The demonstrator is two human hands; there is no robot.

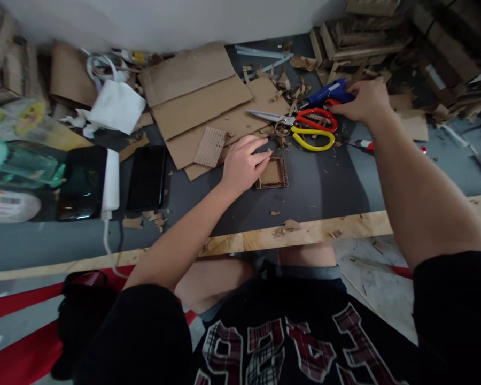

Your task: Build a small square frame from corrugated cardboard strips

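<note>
Head view of a grey work surface (336,187) strewn with cardboard scraps. The left hand (242,163) rests palm down, forearm stretched forward from the lower left, its fingers loosely curled and laid on the left edge of a small square cardboard frame (273,174) — touching it, not clasping it. The right hand (363,101) reaches farther out, arm nearly straight, fingers bent over the end of a blue glue gun (328,92); whether they grip it cannot be told. Between the hands lie scissors (304,125) with one red and one yellow handle loop, blades pointing left. Flat cardboard sheets (200,101) lie just beyond the frame — two dark phones (146,176) sit well to the left.
</note>
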